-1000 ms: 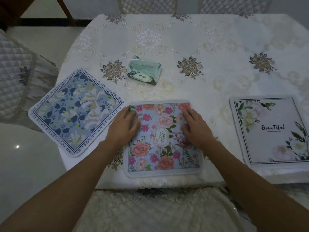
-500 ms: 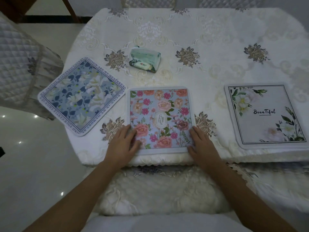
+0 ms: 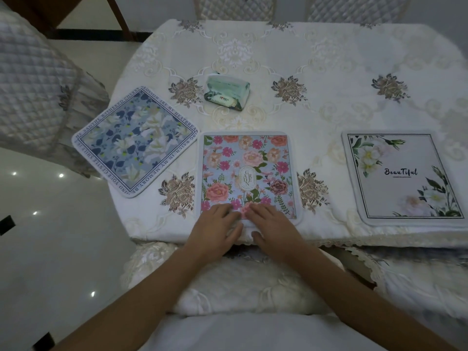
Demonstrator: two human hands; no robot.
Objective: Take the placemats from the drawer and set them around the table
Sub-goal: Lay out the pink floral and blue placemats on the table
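Note:
Three placemats lie on the table (image 3: 316,64) with its cream embroidered cloth. A pink floral placemat (image 3: 249,168) sits at the near edge in the middle. My left hand (image 3: 217,229) and my right hand (image 3: 272,224) rest side by side on its near edge, fingers flat on top, thumbs over the table's edge. A blue floral placemat (image 3: 135,141) lies turned at an angle on the left corner. A white placemat reading "Beautiful" (image 3: 402,177) lies on the right.
A green tissue pack (image 3: 227,95) lies beyond the pink placemat. A cushioned chair seat (image 3: 243,282) stands right under my arms. Quilted chairs stand at the left (image 3: 33,82) and behind the table (image 3: 235,7). Glossy floor spreads to the left.
My hands slid from the middle of the pink placemat down to its near edge, then inward until they almost touch. The view has pulled back from the table.

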